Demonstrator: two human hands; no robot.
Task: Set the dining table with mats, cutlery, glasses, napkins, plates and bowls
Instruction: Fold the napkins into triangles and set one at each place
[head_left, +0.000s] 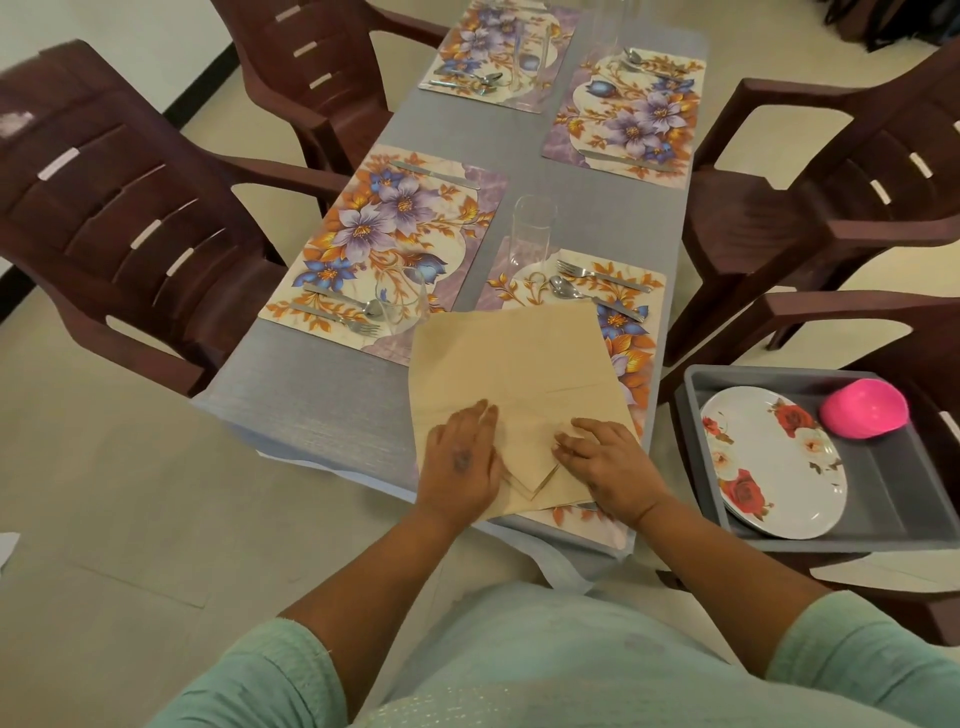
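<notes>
The beige napkin (511, 374) lies spread over the near-right floral mat (631, 358) at the worktop's (332, 395) near end, its lower corners folded in to a point toward the person. The left hand (460, 460) lies flat on the left flap with fingers straight, gripping nothing, and the right hand (605, 462) presses the right flap with its fingers only loosely bent. Both seem to be pinning the folds so that the creases set, which suggests the napkin step is in progress at this place.

Four mats are in view: the one under the napkin, a near-left mat (395, 228), and two farther ones (631, 114) (498, 52). Each carries cutlery, a knife on one side and a fork and spoon (566, 288) on the other. A tall clear glass (532, 231) stands just beyond the napkin, a second glass (402, 301) stands on the near-left mat, and at least two more, hard to make out, stand at the far end.

On a chair to the right sits a grey tray (883, 467) holding a rose-patterned plate (774, 462) and one pink bowl (865, 408), probably kept within reach for later. Four brown chairs (119, 208) surround the worktop.
</notes>
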